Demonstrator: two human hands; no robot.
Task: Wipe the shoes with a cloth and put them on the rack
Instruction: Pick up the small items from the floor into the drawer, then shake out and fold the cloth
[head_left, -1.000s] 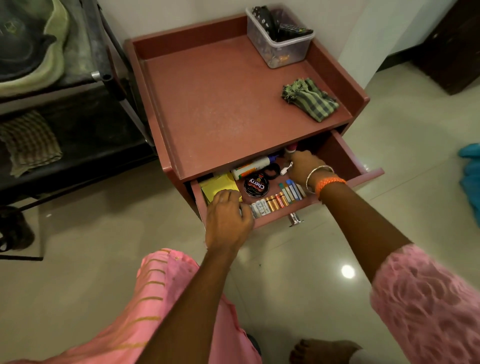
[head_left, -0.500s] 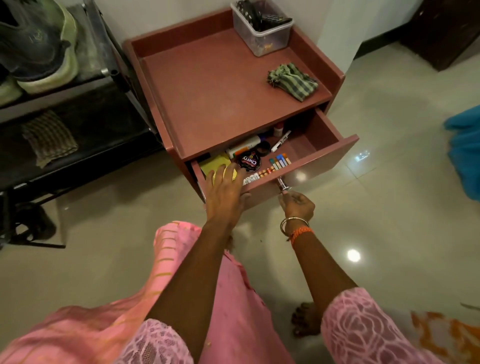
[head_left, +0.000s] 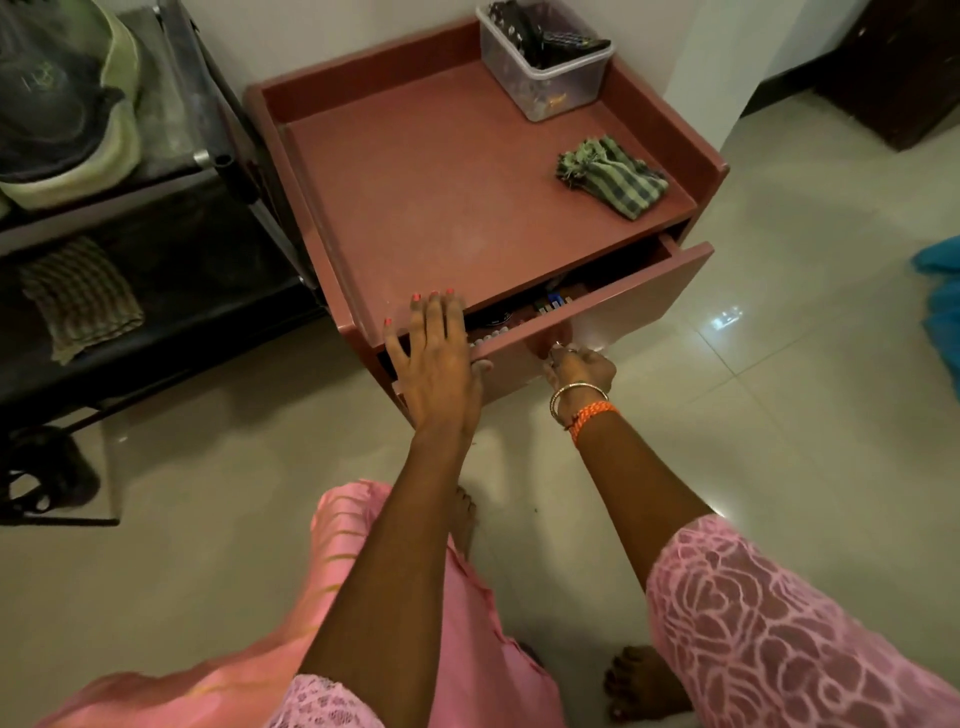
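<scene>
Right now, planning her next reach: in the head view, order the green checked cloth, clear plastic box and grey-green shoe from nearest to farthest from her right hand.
From the right hand:
1. Green checked cloth, on the cabinet top's right side.
2. Clear plastic box, back right corner.
3. Grey-green shoe, on the rack, far left.

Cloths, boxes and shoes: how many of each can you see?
Checked cloths: 2, one on the cabinet, one on the rack shelf
Clear plastic box: 1
Shoe on the rack: 1 plainly in view
Total: 4
</scene>
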